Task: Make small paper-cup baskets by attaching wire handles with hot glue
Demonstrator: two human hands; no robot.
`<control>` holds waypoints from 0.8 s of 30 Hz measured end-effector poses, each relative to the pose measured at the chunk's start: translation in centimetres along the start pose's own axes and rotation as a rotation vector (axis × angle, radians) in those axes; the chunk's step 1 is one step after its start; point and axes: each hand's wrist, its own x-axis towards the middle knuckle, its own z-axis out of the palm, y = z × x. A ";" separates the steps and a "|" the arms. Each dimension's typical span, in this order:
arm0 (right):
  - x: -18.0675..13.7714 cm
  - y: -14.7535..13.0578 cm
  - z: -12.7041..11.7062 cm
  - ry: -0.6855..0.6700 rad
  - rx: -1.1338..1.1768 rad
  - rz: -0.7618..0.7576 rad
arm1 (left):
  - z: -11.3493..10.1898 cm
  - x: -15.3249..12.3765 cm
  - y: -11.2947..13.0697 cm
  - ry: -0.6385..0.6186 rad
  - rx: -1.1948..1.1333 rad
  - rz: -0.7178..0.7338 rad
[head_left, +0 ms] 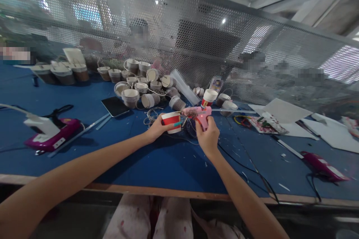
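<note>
My left hand is closed round a red and white paper cup, which lies tilted on its side above the blue table. A pink hot glue gun is gripped by its handle in my right hand. Its nozzle points left and reaches the cup's rim; whether it touches cannot be made out. From the gun's rear a long clear glue stick runs out to the right. Loose thin cord lies in tangled loops behind and beside the cup.
Several cord-wrapped cups crowd the back, some tipped over. A stack of red and white cups stands behind the gun. A black phone, a purple power strip, another purple strip and white sheets lie around. Perforated metal screen behind.
</note>
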 end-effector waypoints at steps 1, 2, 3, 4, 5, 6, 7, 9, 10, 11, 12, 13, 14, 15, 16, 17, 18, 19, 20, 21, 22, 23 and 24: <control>0.0 -0.1 -0.1 0.003 -0.017 -0.001 | 0.0 -0.1 0.1 0.013 0.040 0.016; 0.0 -0.2 -0.2 0.007 -0.037 0.001 | 0.0 -0.2 0.1 0.026 0.084 0.039; -0.1 -0.3 -0.3 0.009 -0.057 0.006 | -0.1 -0.2 0.2 0.040 0.131 0.069; -0.1 -0.4 -0.4 0.011 -0.076 0.013 | -0.1 -0.3 0.2 0.051 0.176 0.105; 0.0 -0.5 -0.5 0.013 -0.095 0.022 | -0.2 -0.3 0.3 0.060 0.217 0.147; 0.0 -0.6 -0.6 0.014 -0.112 0.031 | -0.3 -0.3 0.3 0.072 0.252 0.191; 0.2 -0.5 -0.7 0.013 -0.131 0.041 | -0.4 -0.2 0.3 0.086 0.282 0.233; 0.8 -0.1 -1.0 0.018 -0.177 0.086 | -0.6 0.1 0.3 0.108 0.309 0.287; 1.2 0.3 -1.3 0.019 -0.209 0.127 | -0.8 0.3 0.3 0.109 0.304 0.299; 1.8 0.8 -1.6 0.019 -0.250 0.189 | -1.0 0.5 0.4 0.106 0.296 0.306; 2.3 1.4 -1.9 0.005 -0.298 0.265 | -1.2 0.8 0.5 0.103 0.287 0.316; 2.9 2.1 -2.3 -0.021 -0.366 0.359 | -1.4 1.0 0.6 0.105 0.281 0.330; 3.4 2.9 -2.7 -0.060 -0.449 0.466 | -1.6 1.3 0.8 0.119 0.281 0.348; 3.8 3.8 -3.1 -0.110 -0.519 0.573 | -1.8 1.5 1.0 0.146 0.282 0.364; 4.1 4.6 -3.5 -0.128 -0.537 0.621 | -2.0 1.7 1.2 0.178 0.280 0.371; 4.3 5.4 -3.8 -0.146 -0.545 0.650 | -2.2 1.9 1.4 0.207 0.272 0.369; 4.3 6.1 -3.9 -0.169 -0.551 0.665 | -2.4 2.1 1.6 0.226 0.258 0.360; 4.3 6.6 -4.0 -0.192 -0.550 0.661 | -2.6 2.2 1.7 0.237 0.240 0.350; 4.2 6.9 -4.0 -0.209 -0.553 0.655 | -2.8 2.4 1.7 0.242 0.221 0.344; 4.0 7.0 -3.9 -0.218 -0.560 0.645 | -3.0 2.6 1.7 0.245 0.205 0.340; 3.8 6.8 -3.7 -0.216 -0.571 0.634 | -3.1 2.7 1.7 0.244 0.192 0.339; 3.5 6.3 -3.4 -0.206 -0.586 0.622 | -3.3 2.8 1.6 0.245 0.183 0.340; 3.2 5.6 -3.0 -0.194 -0.596 0.584 | -3.4 3.0 1.5 0.247 0.179 0.339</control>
